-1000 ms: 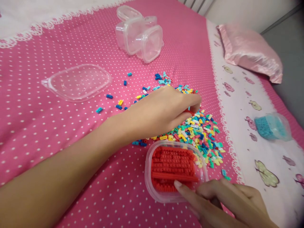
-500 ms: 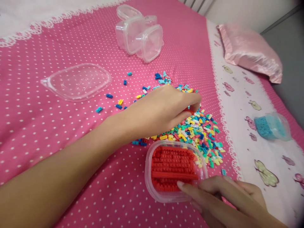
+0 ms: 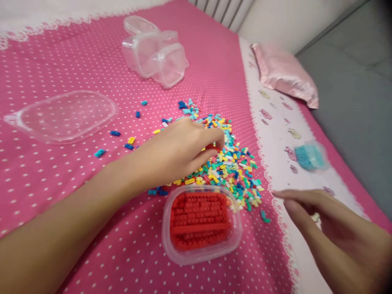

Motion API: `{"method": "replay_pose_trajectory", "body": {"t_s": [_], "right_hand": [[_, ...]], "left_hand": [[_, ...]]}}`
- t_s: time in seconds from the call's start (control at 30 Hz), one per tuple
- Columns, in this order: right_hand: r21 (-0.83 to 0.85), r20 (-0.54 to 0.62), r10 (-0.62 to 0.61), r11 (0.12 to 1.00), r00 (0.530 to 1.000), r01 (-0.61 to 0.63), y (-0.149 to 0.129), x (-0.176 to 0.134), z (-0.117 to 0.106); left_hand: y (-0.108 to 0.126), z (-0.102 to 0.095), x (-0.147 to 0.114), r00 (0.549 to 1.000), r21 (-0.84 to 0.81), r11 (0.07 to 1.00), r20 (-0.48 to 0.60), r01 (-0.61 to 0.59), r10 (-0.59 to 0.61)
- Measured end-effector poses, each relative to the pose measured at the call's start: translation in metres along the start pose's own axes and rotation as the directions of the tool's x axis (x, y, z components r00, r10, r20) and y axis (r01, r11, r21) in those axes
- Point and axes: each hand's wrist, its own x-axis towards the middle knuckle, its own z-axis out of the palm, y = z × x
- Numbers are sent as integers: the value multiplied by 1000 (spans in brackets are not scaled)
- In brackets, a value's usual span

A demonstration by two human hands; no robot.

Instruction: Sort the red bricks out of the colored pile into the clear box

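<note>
My left hand reaches over the pile of small coloured building bricks, its thumb and index finger closed on a red building brick that shows only in part. In front of it stands a clear plastic tub with red bricks packed inside in rows. To the right of the tub, above the lace edge of the cloth, my right hand is open, index finger stretched out and thumb a little apart from it. No brick shows in it.
Several clear containers are bunched at the back. A clear lid lies at left near a few stray bricks. On the white border sits a tub of turquoise bricks. A pink pillow lies at the back right.
My right hand has left the tub of red bricks and moved right and slightly up. The left hand still pinches a red brick over the pile. The view has shifted to the right.
</note>
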Motion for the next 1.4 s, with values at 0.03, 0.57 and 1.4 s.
{"method": "replay_pose_trajectory", "body": {"t_s": [0.03, 0.57, 1.4], "right_hand": [[-31, 19, 49, 998, 999, -49, 9, 3, 1], [91, 72, 217, 971, 974, -223, 32, 0, 54], [40, 82, 142, 989, 986, -145, 35, 12, 59]], "left_hand": [[-1, 1, 0, 1000, 8, 1000, 8, -10, 10], [-6, 2, 2, 997, -15, 997, 32, -75, 75], [-5, 0, 4, 998, -33, 998, 26, -54, 55]]}}
